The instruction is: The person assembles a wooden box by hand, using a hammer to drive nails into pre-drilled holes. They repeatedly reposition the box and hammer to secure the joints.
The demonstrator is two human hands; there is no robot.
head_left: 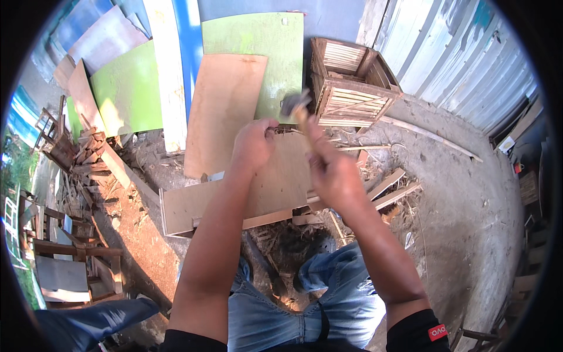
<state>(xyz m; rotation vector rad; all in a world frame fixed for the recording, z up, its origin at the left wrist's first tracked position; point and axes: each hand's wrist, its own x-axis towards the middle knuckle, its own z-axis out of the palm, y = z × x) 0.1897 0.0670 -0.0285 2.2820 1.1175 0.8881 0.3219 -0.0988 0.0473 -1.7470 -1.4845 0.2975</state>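
Observation:
My right hand (335,175) is wrapped round the wooden handle of a hammer (302,117), whose dark head is blurred and raised near the far edge of the work. Just left of the hammer head, my left hand (253,145) is closed in a pinch at that same far edge. What its fingertips hold, if anything, is too small to tell. Below both hands lies a flat plywood panel (280,182), joined to a long, low wooden piece (187,202) with an upright end board at the left. My forearms hide part of it.
Beyond stand a leaning plywood sheet (223,111), green panels (252,35) and a slatted wooden crate (355,88). Loose wood strips (394,190) lie at the right among shavings. Scrap wood (88,152) is piled at the left. Another person's trouser leg (99,320) shows at lower left.

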